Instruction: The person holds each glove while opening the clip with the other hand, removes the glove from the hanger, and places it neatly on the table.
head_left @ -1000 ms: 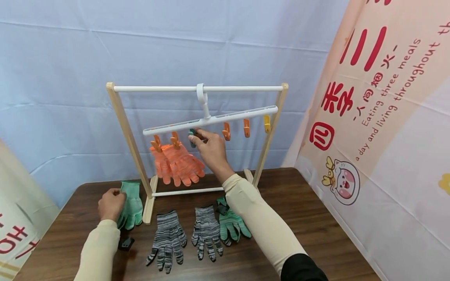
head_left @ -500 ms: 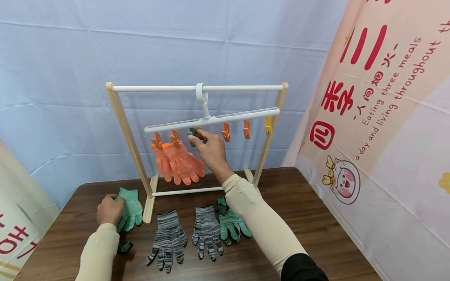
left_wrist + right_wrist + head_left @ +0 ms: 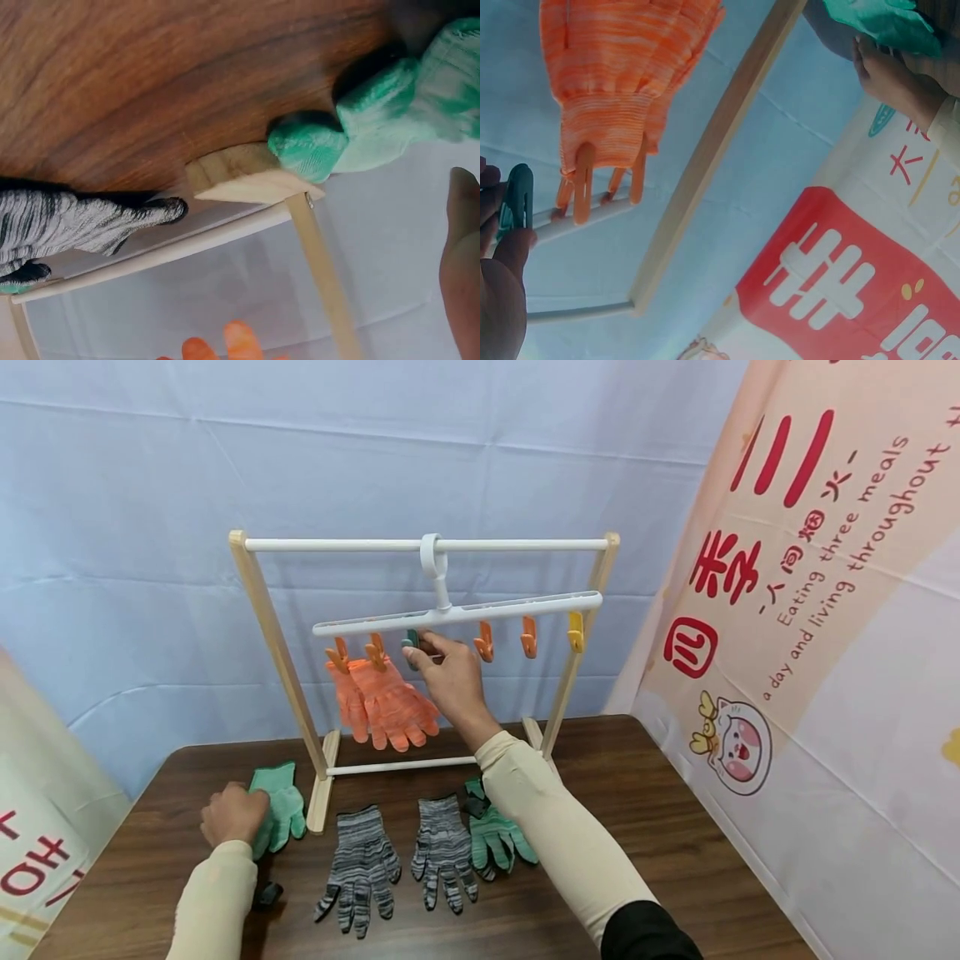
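My right hand [image 3: 452, 681] pinches a dark green clothespin [image 3: 517, 199] under the white hanger bar [image 3: 517, 607], thumb on one side of it. A pair of orange gloves [image 3: 386, 706] hangs from two orange clothespins [image 3: 376, 652] just to its left. On the table at far left, my left hand [image 3: 235, 814] is over the near-left side of a green glove [image 3: 283, 802], its fingers mostly hidden. In the left wrist view its thumb [image 3: 461, 262] is straight and apart from the green cloth. I cannot tell whether those hidden fingers grip the glove.
Two grey striped gloves [image 3: 358, 868] lie in front of the wooden stand [image 3: 273, 652], with another green glove [image 3: 498, 839] beside them, partly behind my right sleeve. Two orange clothespins [image 3: 529, 637] and a yellow one [image 3: 576, 632] hang at right. A small black object [image 3: 267, 895] lies near my left wrist.
My left hand has shifted slightly left, and the green glove beside it has changed its lie, its cuff lower. The hanger bar has tilted closer to level. My right hand keeps its pinch.
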